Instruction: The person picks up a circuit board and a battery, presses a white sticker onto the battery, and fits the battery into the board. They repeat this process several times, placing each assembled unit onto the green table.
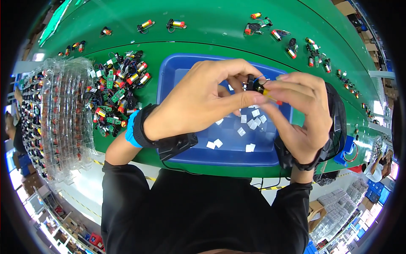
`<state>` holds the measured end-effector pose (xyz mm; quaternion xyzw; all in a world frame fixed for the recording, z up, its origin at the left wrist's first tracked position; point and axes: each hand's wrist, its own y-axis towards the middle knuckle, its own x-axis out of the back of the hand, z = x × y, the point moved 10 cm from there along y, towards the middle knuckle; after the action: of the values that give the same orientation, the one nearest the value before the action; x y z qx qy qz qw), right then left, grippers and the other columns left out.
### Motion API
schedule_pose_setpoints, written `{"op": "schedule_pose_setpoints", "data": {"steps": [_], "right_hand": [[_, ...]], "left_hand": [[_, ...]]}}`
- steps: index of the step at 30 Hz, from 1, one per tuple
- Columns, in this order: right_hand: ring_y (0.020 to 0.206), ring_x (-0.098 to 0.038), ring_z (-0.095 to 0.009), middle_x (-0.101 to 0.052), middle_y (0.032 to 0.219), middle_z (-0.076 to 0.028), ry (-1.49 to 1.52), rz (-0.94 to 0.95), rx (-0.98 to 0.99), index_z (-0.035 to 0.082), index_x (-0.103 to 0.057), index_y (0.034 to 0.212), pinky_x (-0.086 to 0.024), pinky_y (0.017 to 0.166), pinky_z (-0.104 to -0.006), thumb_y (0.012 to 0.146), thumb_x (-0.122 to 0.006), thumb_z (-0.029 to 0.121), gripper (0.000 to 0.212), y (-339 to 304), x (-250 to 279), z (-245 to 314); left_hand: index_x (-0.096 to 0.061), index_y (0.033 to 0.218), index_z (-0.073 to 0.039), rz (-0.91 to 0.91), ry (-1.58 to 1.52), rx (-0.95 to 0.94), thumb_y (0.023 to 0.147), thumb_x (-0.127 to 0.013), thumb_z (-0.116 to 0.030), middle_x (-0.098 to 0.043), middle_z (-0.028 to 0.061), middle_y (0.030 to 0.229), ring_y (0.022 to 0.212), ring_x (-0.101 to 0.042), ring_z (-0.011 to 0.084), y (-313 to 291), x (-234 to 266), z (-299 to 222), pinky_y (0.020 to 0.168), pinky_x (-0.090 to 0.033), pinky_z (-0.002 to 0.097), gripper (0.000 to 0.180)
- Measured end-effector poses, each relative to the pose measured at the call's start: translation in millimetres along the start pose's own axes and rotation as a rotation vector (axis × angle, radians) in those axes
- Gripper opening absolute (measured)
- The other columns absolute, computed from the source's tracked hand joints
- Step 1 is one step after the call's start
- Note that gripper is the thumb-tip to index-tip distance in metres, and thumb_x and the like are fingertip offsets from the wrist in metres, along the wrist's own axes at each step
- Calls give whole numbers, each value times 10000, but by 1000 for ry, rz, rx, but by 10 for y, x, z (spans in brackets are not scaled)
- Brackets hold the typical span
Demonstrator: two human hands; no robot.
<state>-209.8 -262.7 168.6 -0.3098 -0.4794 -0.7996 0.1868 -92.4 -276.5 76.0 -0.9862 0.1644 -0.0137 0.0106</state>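
Observation:
Both hands meet above a blue plastic tray [220, 159]. My left hand [198, 97] is closed, its thumb and fingers gripping a small battery assembly [256, 86] with a black part, thin wires and a yellow-and-red cylindrical cell. My right hand [306, 108] pinches the same assembly from the other side, thumb below and fingers above. My fingers cover much of it. Several small white square pieces [253, 124] lie scattered in the tray below my hands.
Left of the tray lies a heap of battery assemblies with green circuit boards [118, 95]. Beyond it stand stacked clear plastic blister trays [63, 114] holding more. Loose assemblies [177, 24] dot the green table [211, 36]. A black mesh bag [337, 122] sits right of the tray.

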Motion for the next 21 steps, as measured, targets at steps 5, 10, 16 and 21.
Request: {"op": "schedule_pose_setpoints", "data": {"steps": [5,10,16,21], "right_hand": [[973,-635,-283,-688,978,-98,174,4,-175,7,-653,975,-511,846,-380,731,-805,-4,287,-18,194,-144],[911,-610,-240,-643,982,-89,25,150,-58,21,-649,998,-484,803,-345,777,-764,-3,250,-30,-50,-187],[816,-579,-161,-639,935,-94,239,100,-394,7,-651,933,-453,708,-280,832,-741,4,135,-153,-149,-520],[712,-576,-123,-643,850,-79,323,-42,-546,-6,-651,913,-434,622,-233,839,-769,37,145,-207,148,-467]], "left_hand": [[-676,1129,8,-89,341,-225,877,-748,-72,-671,87,934,763,-649,144,-71,18,-239,629,-560,266,274],[-689,1089,1,-19,512,-219,839,-769,-50,-674,99,938,746,-663,163,-68,-128,-241,608,-546,259,267],[-662,1126,25,63,216,-72,859,-760,-41,-693,127,1022,795,-686,174,22,-137,-17,648,-579,282,293],[-622,1166,72,-92,-304,-172,864,-730,44,-668,193,1140,919,-695,206,57,18,-92,742,-626,311,322]]}}
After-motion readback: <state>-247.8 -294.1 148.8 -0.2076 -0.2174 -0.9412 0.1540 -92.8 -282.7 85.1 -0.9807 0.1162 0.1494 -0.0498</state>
